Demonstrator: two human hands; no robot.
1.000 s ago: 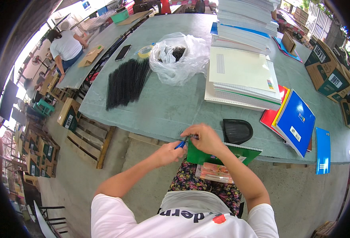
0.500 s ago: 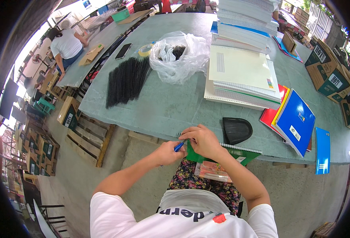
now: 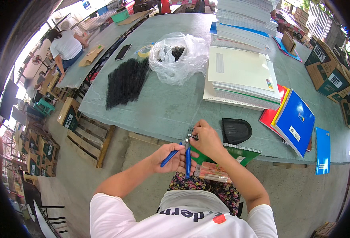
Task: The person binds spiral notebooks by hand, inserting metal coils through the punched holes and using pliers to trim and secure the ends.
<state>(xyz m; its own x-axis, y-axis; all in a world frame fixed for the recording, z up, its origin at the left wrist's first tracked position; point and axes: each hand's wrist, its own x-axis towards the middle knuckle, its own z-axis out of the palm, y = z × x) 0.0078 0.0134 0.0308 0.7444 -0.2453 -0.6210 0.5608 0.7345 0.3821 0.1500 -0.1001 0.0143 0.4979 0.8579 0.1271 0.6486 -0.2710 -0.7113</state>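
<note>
My left hand (image 3: 167,158) holds blue-handled cutting pliers (image 3: 188,160) at the table's near edge, their handles spread and jaws pointing up. My right hand (image 3: 207,139) is closed at the left end of a spiral-bound green notebook (image 3: 238,151). Its fingers pinch what looks like the end of the black coil binding (image 3: 192,135), right beside the plier jaws; the fingertips partly hide it. The notebook lies along the table edge under my right forearm. A black rounded tray (image 3: 237,131) sits just beyond it. A clear packet with orange contents (image 3: 214,172) rests on my lap.
Many black plastic coils (image 3: 127,82) lie at the left, near a plastic bag (image 3: 179,55), a phone (image 3: 123,52) and a tape roll (image 3: 145,50). Tall paper stacks (image 3: 242,75) stand ahead. Spiral notebooks (image 3: 296,121) and cartons (image 3: 327,71) are at the right. A person (image 3: 65,47) sits far left.
The pliers have swung upright, with their handles now spread and my left fingers opened around them. My right hand has shifted slightly right, fingers still at the notebook's coil end.
</note>
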